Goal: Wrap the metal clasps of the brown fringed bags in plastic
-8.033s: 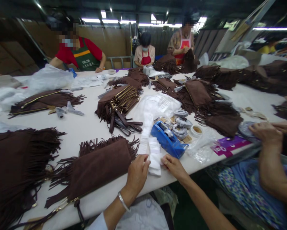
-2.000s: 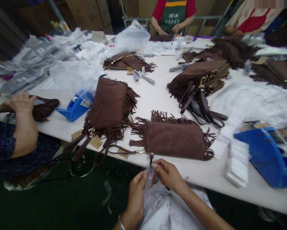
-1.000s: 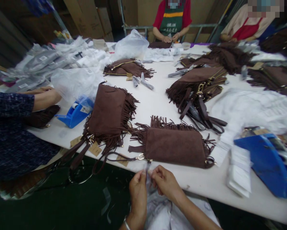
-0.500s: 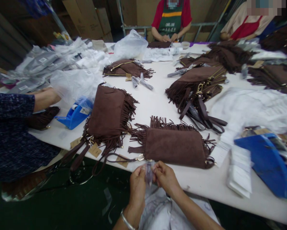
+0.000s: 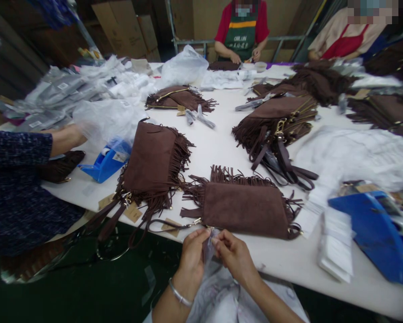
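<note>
The left hand [image 5: 193, 251] and right hand [image 5: 233, 255] are pinching a clear plastic wrap [image 5: 208, 252] between them, its long axis apparently running bodyward; the fringed clutch [image 5: 245, 208] is lying crosswise just beyond the right.

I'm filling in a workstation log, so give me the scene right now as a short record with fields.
Left hand: pinching clear plastic film
Right hand: fingers on the same film
Under the film: cannot tell
Nearest bag: brown fringed clutch, lying flat just beyond the hands
To its left: second fringed clutch, also lying down
To its right: folded white sheets, then a blue tape dispenser
Across the table: co-worker in a green apron
</note>
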Demonstrator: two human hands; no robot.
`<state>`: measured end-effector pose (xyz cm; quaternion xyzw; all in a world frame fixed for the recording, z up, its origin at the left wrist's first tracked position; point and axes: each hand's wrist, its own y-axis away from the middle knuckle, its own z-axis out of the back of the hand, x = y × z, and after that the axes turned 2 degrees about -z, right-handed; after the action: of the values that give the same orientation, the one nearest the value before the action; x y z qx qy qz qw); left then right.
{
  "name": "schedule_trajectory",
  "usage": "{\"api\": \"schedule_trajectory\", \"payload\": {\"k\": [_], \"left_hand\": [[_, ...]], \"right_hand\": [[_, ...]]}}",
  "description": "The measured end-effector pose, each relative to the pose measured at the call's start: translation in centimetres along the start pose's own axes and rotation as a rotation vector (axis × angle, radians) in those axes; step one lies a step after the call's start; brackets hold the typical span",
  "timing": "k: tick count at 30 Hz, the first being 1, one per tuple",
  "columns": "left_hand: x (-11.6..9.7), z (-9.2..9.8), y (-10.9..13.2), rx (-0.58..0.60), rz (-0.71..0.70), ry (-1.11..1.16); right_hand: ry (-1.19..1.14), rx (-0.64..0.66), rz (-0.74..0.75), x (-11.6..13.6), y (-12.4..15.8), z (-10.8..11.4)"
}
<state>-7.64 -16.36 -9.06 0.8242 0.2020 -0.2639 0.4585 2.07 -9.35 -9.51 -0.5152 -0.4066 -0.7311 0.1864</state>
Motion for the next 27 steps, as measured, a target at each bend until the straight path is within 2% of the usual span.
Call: {"api": "schedule_trajectory", "payload": {"k": [5, 10, 16, 22, 27], "left_hand": [[0.6, 0.4, 0.2, -0.051, -0.089, -0.105], [1.6, 0.6, 0.1, -0.177, -0.257, -0.391], [1.7, -0.3, 0.3, -0.179, -0.413, -0.578], [1.6, -0.2, 0.3, -0.224, -0.436, -0.576], [1.3, 0.3, 0.4, -0.12, -0.288, -0.276]], "right_hand": [[-0.158, -0.093, -0.103, -0.4, 0.0, -0.5], [-0.294, -0.155, -0.173, -0.5, -0.1, -0.9], [-0.416, -0.196, -0.195, 0.0, -1.0, -1.1], [-0.448, -0.226, -0.192, -0.7, -1.4, -1.8], [-0.427, -0.204, -0.192, -1.6, -1.4, -2.1]]}}
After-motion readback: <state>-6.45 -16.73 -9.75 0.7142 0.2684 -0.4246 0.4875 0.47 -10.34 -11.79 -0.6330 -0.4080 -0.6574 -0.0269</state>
